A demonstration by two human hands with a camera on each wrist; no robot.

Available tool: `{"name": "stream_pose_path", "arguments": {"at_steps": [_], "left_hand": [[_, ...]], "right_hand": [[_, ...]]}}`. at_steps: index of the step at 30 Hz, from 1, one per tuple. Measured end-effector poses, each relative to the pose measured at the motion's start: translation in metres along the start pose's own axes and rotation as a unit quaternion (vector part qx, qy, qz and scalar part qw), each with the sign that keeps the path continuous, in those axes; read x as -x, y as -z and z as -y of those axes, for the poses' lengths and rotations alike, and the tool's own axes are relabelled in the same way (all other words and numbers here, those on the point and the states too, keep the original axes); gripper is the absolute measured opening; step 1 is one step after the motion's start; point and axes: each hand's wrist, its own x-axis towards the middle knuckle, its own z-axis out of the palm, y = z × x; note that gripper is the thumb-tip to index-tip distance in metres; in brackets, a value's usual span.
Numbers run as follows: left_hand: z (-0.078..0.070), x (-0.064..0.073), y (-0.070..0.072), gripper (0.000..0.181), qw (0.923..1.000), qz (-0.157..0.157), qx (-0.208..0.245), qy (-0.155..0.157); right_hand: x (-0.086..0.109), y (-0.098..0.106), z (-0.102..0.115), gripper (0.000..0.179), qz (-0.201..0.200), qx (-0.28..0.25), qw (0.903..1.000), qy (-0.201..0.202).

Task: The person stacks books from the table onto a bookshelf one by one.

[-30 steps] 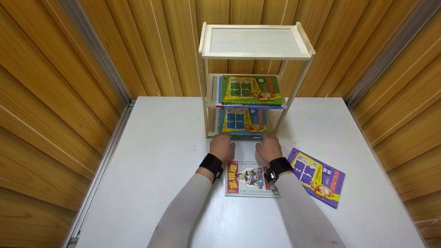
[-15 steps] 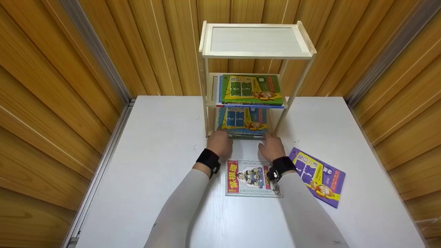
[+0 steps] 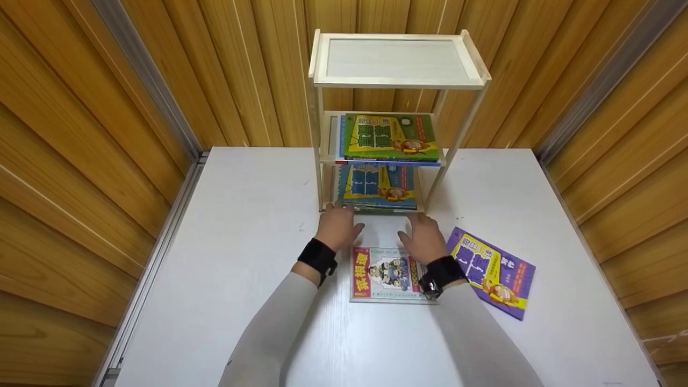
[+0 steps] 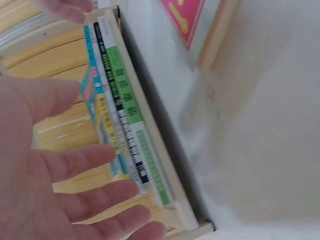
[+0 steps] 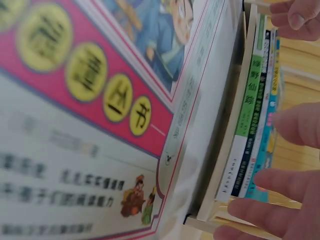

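My left hand (image 3: 337, 228) is at the front left of the bottom shelf, its fingers spread beside the book stack. On the right, my other hand (image 3: 424, 239) lies with fingers extended close to the shelf's front edge. Neither hand grips anything. Between them, on the bottom shelf, lies a stack topped by a blue-and-yellow book (image 3: 376, 185). In the left wrist view its lined-up spines face out, with a green-and-white spine (image 4: 122, 80) lowest. The right wrist view shows that same green spine (image 5: 250, 95) with the spread fingers (image 5: 280, 185) near it.
A light wooden three-tier rack (image 3: 400, 83) stands at the back of the white table (image 3: 252, 242). Its middle shelf bears a stack with a green book (image 3: 392, 137) on top. A red-and-white book (image 3: 389, 274) lies before the rack, a purple book (image 3: 492, 274) tilted to its right.
The hands have moved slightly apart and their fingers have loosened from the bottom stack. The blue-and-yellow book sits slightly farther back, and spines below it now show.
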Motion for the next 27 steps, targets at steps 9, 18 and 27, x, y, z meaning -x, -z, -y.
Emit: {"name": "stream_pose_path", "arguments": {"at_steps": [9,18,27], "left_hand": [[-0.009,0.032,0.006,0.095,0.9993,0.024,-0.028,-0.005],[-0.015,0.065,-0.002,0.096,0.9991,0.030,-0.029,-0.005],[-0.018,0.095,-0.015,0.091,0.9996,0.019,-0.021,-0.008]], "right_hand": [[0.031,0.010,0.008,0.080,0.001,0.041,0.9986,-0.035],[0.072,0.006,0.004,0.083,0.008,0.036,0.9989,-0.027],[0.099,-0.004,0.000,0.085,0.006,0.026,0.9987,-0.043]]}}
